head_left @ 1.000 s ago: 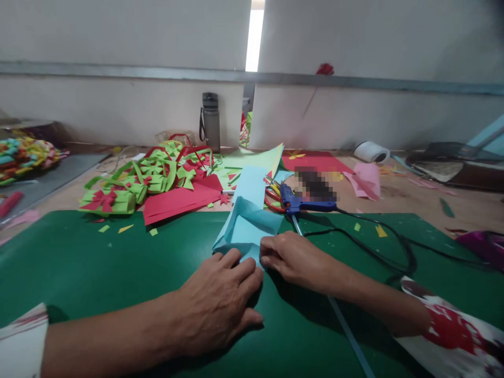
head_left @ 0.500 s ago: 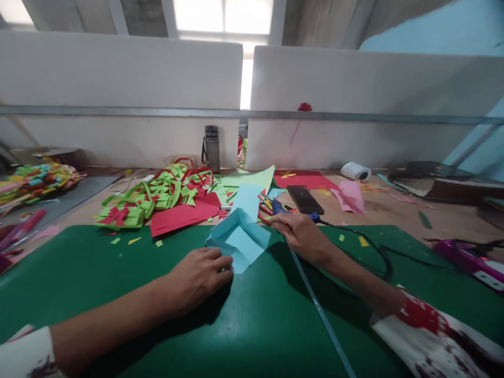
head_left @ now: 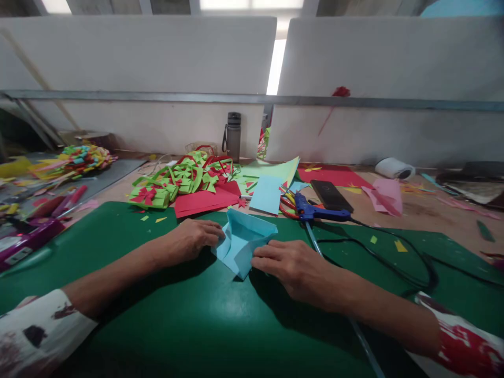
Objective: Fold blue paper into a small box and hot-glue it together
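Green mat [head_left: 220,325]: right hand [head_left: 295,268] back at folded paper [head_left: 241,244] (apparently pinching).

The folded paper [head_left: 236,252] was light blue, the mat [head_left: 232,331] deep green. The left sleeve [head_left: 51,328] was white with dark blotches, the right sleeve [head_left: 466,336] white with a broad red patch. The glue gun [head_left: 305,209] was blue and its cable [head_left: 432,273] black. The small paper baskets [head_left: 160,199] were lime green with red bows [head_left: 145,196], the stacked sheets [head_left: 205,201] red, the bottle [head_left: 234,142] grey, the crumpled paper [head_left: 388,195] pink.
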`<state>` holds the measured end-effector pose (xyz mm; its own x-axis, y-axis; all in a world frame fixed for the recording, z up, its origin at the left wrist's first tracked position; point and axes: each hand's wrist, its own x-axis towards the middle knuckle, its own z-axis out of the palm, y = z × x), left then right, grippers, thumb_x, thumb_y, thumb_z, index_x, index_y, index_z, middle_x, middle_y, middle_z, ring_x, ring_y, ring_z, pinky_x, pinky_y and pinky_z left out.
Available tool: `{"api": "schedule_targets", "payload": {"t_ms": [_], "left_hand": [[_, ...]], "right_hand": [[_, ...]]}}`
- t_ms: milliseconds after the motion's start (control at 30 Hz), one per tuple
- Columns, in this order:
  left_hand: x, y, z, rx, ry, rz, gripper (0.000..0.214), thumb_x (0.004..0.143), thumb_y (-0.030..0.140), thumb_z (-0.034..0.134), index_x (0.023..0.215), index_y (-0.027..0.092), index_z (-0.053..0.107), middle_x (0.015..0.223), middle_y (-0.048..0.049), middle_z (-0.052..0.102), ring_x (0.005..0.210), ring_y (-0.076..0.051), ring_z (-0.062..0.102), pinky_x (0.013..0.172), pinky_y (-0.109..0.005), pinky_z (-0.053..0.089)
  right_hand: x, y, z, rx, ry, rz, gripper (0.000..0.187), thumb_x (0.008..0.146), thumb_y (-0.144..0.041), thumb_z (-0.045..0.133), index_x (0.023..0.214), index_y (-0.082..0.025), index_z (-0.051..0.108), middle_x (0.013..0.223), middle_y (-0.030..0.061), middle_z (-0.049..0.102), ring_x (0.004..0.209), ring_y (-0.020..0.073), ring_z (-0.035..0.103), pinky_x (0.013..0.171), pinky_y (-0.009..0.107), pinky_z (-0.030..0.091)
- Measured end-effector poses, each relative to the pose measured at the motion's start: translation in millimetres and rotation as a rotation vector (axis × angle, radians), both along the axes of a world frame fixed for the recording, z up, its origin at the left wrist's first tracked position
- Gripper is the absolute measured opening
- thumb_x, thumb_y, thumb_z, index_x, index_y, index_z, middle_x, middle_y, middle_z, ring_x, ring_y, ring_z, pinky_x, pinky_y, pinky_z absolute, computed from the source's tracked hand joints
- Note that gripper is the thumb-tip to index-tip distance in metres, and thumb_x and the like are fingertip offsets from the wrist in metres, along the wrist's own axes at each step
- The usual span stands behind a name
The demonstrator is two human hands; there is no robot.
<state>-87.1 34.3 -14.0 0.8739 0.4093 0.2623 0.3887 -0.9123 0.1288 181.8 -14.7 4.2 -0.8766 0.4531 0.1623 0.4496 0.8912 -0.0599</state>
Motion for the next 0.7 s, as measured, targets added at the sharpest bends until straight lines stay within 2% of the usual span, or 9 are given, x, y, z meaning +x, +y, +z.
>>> {"api": "schedule_targets", "payload": {"t_ms": [167,267,333,467,567,700], "left_hand": [[1,-12,9.0,0.172,-0.007,0.123,0.033,0.083,0.002,0.033,0.087,0.015,0.064,0.100,-0.0083,0.067,0.094,-0.018,0.060,0.078,-0.030,0.049],[4,-32,10.9,0.286,-0.117,0.204,0.027,0.086,0.006,0.036,0.094,0.013,0.061,0.088,-0.0084,0.068,0.077,-0.017,0.060,0.064,-0.027,0.048],[10,-48,6.9,0.304,-0.197,0.190,0.022,0.086,0.007,0.039,0.094,0.012,0.059,0.085,-0.0084,0.067,0.075,-0.017,0.059,0.065,-0.027,0.048],[27,-70,-6.9,0.181,-0.060,0.111,0.023,0.091,0.014,0.035,0.102,0.013,0.056,0.088,-0.0089,0.065,0.081,-0.017,0.056,0.074,-0.031,0.047],[36,-73,-10.2,0.094,0.005,0.099,0.021,0.093,0.021,0.038,0.094,0.014,0.058,0.088,-0.0074,0.063,0.081,-0.018,0.054,0.074,-0.031,0.046],[38,-69,-5.2,0.018,-0.023,0.112,0.023,0.092,0.021,0.038,0.082,0.014,0.058,0.082,-0.0060,0.062,0.074,-0.017,0.050,0.068,-0.030,0.044]], "right_hand": [[-7,3,-3.0,0.054,-0.068,0.056,0.031,0.083,-0.003,0.042,0.106,-0.016,0.059,0.098,0.0094,0.062,0.089,0.0167,0.053,0.076,0.029,0.042],[-8,5,-4.4,0.093,-0.084,0.078,0.026,0.085,-0.006,0.042,0.104,-0.013,0.059,0.096,0.0107,0.062,0.089,0.0177,0.053,0.075,0.030,0.043],[-8,4,-4.3,0.127,-0.108,0.097,0.023,0.087,-0.008,0.041,0.102,-0.011,0.059,0.092,0.0111,0.062,0.086,0.0184,0.053,0.073,0.031,0.043],[-13,1,-4.7,0.226,-0.178,0.142,0.020,0.088,-0.010,0.040,0.093,-0.008,0.060,0.078,0.0102,0.061,0.073,0.0195,0.054,0.062,0.032,0.042],[-18,1,-7.3,0.330,-0.187,0.177,0.021,0.088,-0.011,0.040,0.083,-0.010,0.060,0.070,0.0082,0.058,0.062,0.0190,0.051,0.052,0.032,0.036],[-22,1,-9.5,0.432,-0.183,0.253,0.020,0.086,-0.009,0.041,0.076,-0.012,0.058,0.065,0.0069,0.055,0.056,0.0181,0.047,0.048,0.033,0.028]]}}
